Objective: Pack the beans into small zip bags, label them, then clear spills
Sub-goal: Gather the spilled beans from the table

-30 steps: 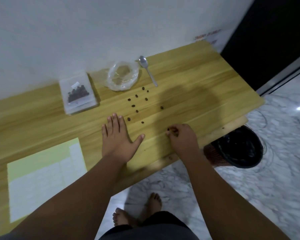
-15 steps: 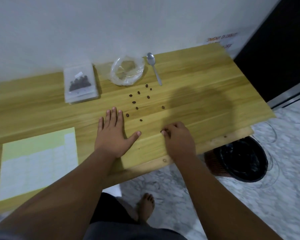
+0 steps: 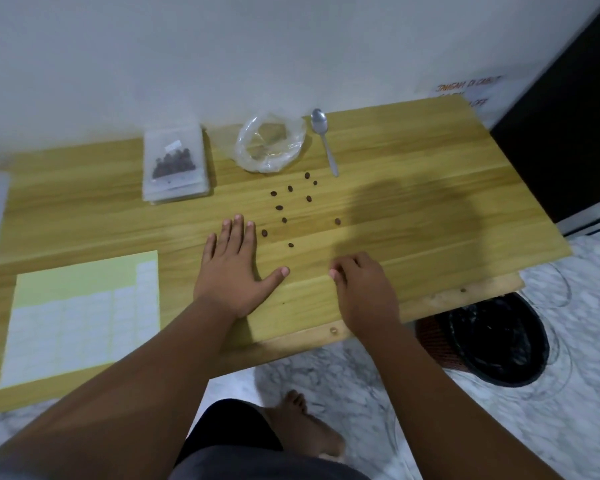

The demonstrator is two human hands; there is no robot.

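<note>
Pale wooden tabletop (image 3: 430,202) with ten small dark brown beans (image 3: 279,207) scattered mid-table, just beyond your two hands.
Your left hand (image 3: 234,271) lies flat, fingers straight; your right hand (image 3: 364,289) curls its fingers, holding what cannot be told.

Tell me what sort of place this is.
Probably a room in a home: a wooden table against a white wall, a marble-patterned floor, and the person's bare foot on it.
</note>
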